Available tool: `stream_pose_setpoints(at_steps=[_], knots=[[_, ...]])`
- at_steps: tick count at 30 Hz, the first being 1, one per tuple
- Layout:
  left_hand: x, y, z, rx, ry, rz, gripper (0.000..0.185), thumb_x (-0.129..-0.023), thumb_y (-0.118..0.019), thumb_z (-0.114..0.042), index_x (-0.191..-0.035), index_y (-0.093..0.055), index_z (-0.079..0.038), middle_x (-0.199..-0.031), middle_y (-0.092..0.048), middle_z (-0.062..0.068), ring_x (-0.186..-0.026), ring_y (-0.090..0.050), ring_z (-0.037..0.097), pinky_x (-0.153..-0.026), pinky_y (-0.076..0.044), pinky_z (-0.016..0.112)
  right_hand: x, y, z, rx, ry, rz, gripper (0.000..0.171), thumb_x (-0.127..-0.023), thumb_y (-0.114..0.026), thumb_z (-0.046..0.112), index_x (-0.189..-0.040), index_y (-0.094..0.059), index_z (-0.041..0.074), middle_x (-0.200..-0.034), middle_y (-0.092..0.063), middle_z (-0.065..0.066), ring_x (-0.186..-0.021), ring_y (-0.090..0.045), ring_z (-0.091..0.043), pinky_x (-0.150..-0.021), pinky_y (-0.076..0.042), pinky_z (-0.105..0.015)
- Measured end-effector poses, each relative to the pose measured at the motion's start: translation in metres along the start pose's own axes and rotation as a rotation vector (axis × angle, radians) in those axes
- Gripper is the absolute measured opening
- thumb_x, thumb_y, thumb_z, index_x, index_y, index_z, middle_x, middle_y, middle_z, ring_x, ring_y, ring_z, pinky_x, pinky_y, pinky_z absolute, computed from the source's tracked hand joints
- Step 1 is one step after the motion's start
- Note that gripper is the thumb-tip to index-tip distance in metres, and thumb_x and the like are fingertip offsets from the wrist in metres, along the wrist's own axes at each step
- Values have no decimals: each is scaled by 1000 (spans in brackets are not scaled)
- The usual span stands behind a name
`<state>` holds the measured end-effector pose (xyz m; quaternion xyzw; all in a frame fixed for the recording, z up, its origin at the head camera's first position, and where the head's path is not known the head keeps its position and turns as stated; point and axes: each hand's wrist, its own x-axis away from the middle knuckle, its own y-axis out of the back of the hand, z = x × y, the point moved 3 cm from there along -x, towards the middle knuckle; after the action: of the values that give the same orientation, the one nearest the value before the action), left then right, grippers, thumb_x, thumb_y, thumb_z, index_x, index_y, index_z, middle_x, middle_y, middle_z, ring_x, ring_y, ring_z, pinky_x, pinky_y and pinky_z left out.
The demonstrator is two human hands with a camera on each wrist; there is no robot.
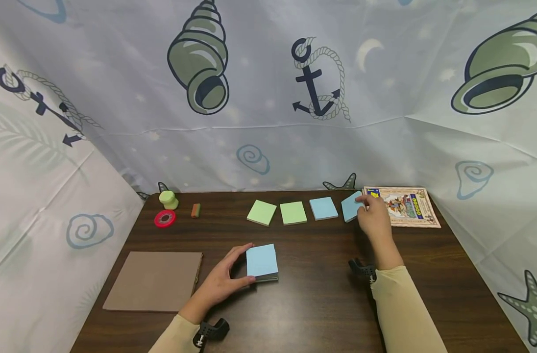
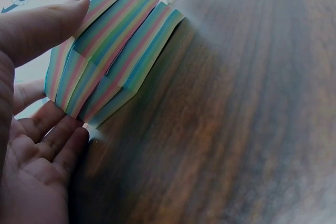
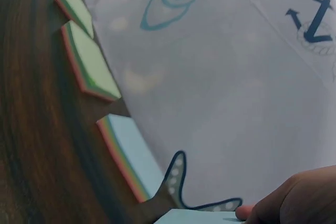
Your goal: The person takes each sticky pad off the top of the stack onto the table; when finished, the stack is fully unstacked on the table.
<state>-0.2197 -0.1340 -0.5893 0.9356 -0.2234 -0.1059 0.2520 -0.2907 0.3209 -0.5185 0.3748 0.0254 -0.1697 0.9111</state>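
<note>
My left hand (image 1: pixel 224 279) grips a stack of sticky note pads (image 1: pixel 262 261) near the table's middle, thumb and fingers on its sides. A light blue sheet tops the stack, and in the left wrist view its sides (image 2: pixel 113 51) show many coloured layers. At the back right, my right hand (image 1: pixel 375 218) pinches a blue sticky note pad (image 1: pixel 350 207) by its edge, tilted against the row beside it. That row holds a blue pad (image 1: pixel 323 208) and two green pads, one in the middle (image 1: pixel 293 213) and one at the left (image 1: pixel 261 212).
A comic-style booklet (image 1: pixel 407 206) lies by my right hand. To the left are a brown folder or board (image 1: pixel 154 281), a red ring (image 1: pixel 164 218), a light green knobbed object (image 1: pixel 168 199) and a small eraser-like block (image 1: pixel 195 210). A patterned curtain (image 1: pixel 259 98) borders the table (image 1: pixel 312 309).
</note>
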Motion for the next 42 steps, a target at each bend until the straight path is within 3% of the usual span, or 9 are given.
stream_pose_setpoints(at_steps=[4,8,13,20,28,42], knots=[[0,0,0,-8,6,4,89,-91,-90,-42,-167,-46,-26,-164,-51,-8,-158,-42,21,-128,-35,43,0,-6,-8,38,-37,23,39,-99,-51,6,-132,-70,-2,-123,-55,-30,-107,-55,-45,-90,-46,-60],[0,0,0,-11,9,3,90,-91,-90,-42,-167,-46,-25,-164,-51,-9,-158,-42,21,-128,-35,47,0,-12,-13,76,-57,44,38,-101,-66,15,-134,-67,-4,-136,-49,-39,-118,-55,-55,-100,-47,-68],[0,0,-1,-13,10,0,90,-91,-90,-41,-167,-46,-26,-164,-51,-8,-158,-42,21,-128,-36,49,1,-22,-18,120,-67,68,50,-97,-81,24,-136,-63,-1,-143,-42,-44,-130,-45,-60,-105,-44,-71],[-1,0,-1,-17,14,0,90,-91,-90,-42,-167,-45,-26,-164,-51,-8,-158,-42,21,-127,-36,54,0,-32,-22,210,-58,66,54,-96,-81,29,-139,-63,3,-147,-40,-47,-132,-43,-64,-102,-44,-73],[-1,-1,-2,-13,12,4,89,-92,-89,-39,-168,-44,-26,-166,-50,-4,-159,-41,21,-128,-36,48,3,-33,-19,334,-2,72,51,-98,-77,30,-139,-68,2,-136,-55,-42,-128,-49,-60,-104,-43,-69],[0,0,-2,-16,13,4,90,-92,-89,-39,-169,-43,-27,-167,-49,-3,-159,-40,22,-127,-37,54,4,-31,-13,322,-9,99,52,-100,-75,28,-141,-65,-2,-137,-52,-41,-129,-46,-59,-105,-43,-69]])
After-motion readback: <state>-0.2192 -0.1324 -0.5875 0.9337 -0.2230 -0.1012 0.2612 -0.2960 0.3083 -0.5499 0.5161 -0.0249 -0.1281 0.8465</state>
